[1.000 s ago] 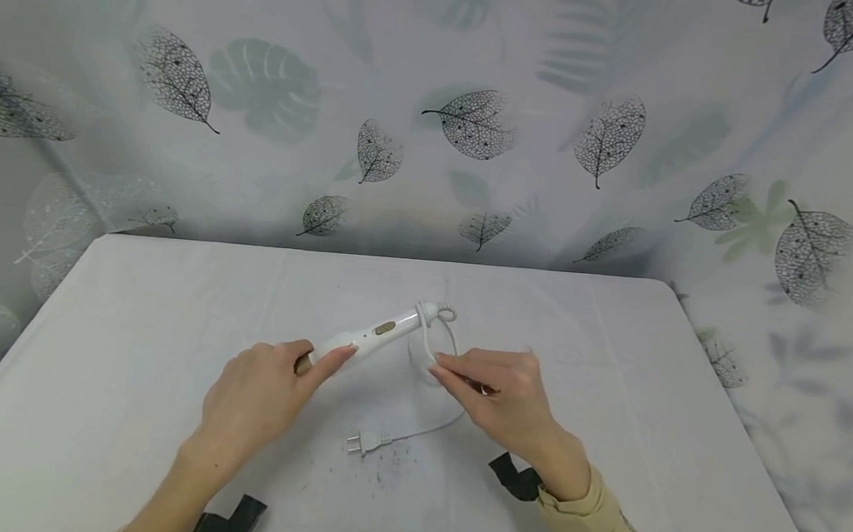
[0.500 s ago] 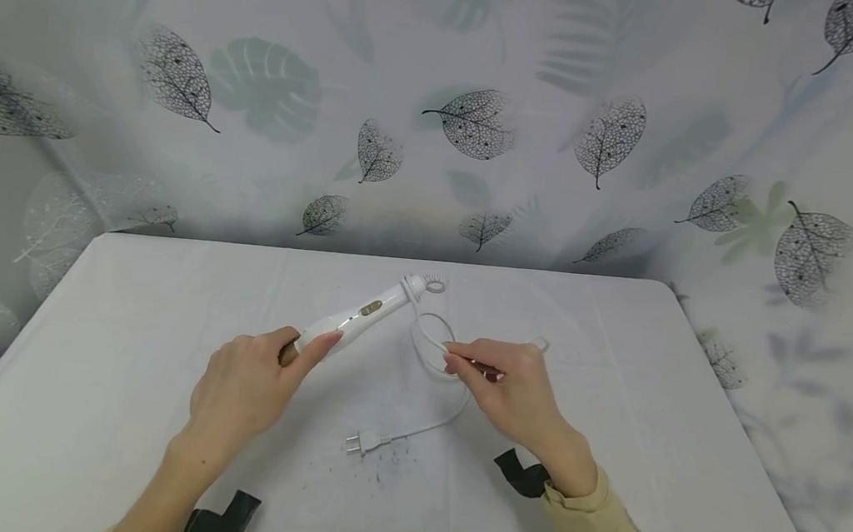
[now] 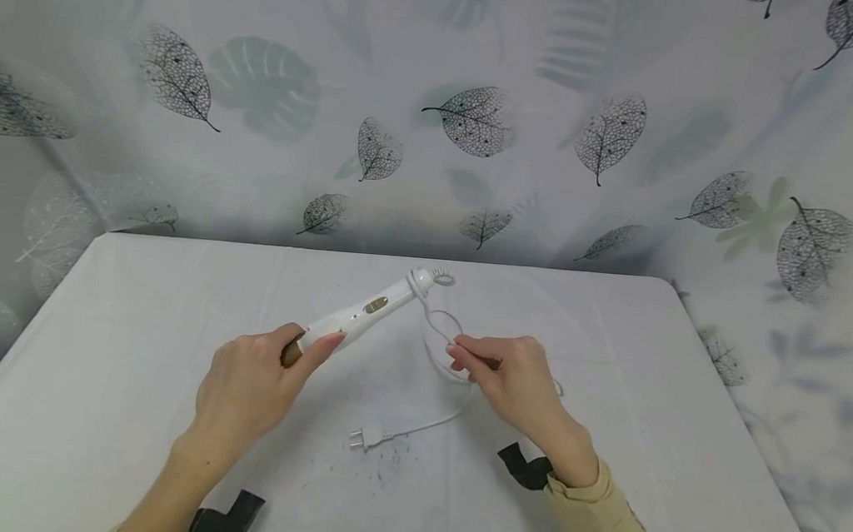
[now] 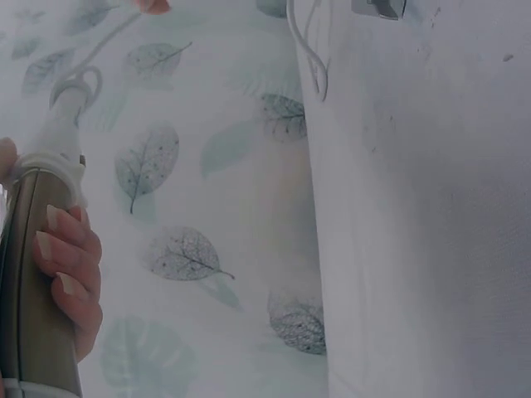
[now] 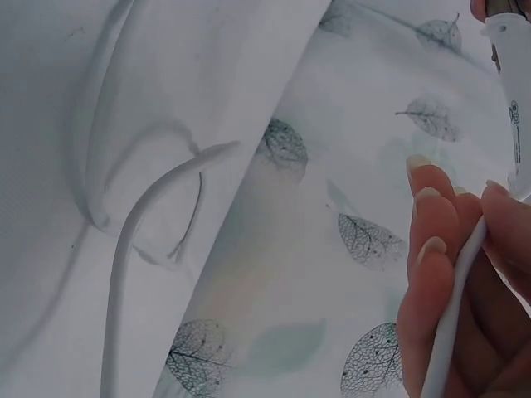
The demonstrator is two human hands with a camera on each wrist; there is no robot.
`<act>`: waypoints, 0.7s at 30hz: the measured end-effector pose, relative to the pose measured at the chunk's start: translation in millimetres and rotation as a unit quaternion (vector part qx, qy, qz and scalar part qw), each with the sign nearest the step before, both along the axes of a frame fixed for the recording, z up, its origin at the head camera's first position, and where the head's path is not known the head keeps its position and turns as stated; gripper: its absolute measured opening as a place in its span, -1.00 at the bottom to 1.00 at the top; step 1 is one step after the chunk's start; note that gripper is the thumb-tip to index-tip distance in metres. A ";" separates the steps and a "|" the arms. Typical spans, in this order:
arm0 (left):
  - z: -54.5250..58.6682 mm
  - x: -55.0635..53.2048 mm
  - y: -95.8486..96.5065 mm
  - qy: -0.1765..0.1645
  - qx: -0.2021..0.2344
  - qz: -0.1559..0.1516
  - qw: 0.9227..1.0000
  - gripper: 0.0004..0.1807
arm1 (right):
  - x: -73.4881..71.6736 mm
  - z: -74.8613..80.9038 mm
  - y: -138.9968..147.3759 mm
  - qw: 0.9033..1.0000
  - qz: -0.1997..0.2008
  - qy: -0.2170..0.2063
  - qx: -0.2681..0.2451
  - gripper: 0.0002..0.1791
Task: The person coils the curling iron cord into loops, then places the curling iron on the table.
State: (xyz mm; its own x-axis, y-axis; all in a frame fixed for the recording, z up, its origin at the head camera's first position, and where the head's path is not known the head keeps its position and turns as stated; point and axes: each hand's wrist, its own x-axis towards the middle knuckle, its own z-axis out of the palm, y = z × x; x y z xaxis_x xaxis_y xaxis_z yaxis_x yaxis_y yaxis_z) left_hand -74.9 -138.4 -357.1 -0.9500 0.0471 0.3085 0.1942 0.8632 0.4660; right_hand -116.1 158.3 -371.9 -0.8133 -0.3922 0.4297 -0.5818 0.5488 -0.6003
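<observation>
My left hand grips a white corded hair styling iron by its gold-brown section, with the thumb along the white handle. The iron tilts up to the right, above the table. A small dark-gold panel is on its handle. The white cord loops around the handle's far end. My right hand pinches that cord between thumb and fingertips, and a length of it runs across the fingers in the right wrist view. The two-pin plug lies on the table between my forearms.
A white cloth covers the table. Behind it hangs a leaf-patterned backdrop. Black strap pieces show beside both wrists. Small dark specks mark the cloth near the plug. A cord loop hangs free beside the right hand.
The iron has moved a little away from me, and my left hand has shifted slightly with it. My right hand has moved slightly right with the cord, and more cord shows between the hands.
</observation>
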 end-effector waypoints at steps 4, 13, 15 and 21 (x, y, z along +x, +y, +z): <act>-0.4 -0.9 0.4 0.012 0.001 -0.007 1.000 -0.46 | -2.1 -3.0 1.6 1.000 0.004 0.012 0.002 -0.82; -1.1 -2.8 0.8 0.022 0.012 -0.022 0.999 -0.52 | -5.1 -5.5 3.5 1.000 -0.007 0.023 0.000 -0.67; -1.7 -2.0 1.1 0.027 0.013 -0.028 0.999 -0.54 | -5.3 -5.9 3.9 1.000 -0.011 0.012 -0.004 -0.69; -4.1 0.1 2.1 0.042 0.021 -0.046 0.998 -0.60 | -6.9 -7.6 3.1 1.000 -0.007 -0.009 0.006 -0.76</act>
State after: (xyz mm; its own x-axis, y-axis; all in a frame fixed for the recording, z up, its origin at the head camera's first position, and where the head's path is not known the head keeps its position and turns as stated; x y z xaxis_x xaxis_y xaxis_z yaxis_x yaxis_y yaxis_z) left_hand -74.8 -136.4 -361.2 -0.9134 0.1182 0.3896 0.3111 0.8200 0.4805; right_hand -123.1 161.4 -379.5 -0.8263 -0.3850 0.4111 -0.5633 0.5640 -0.6039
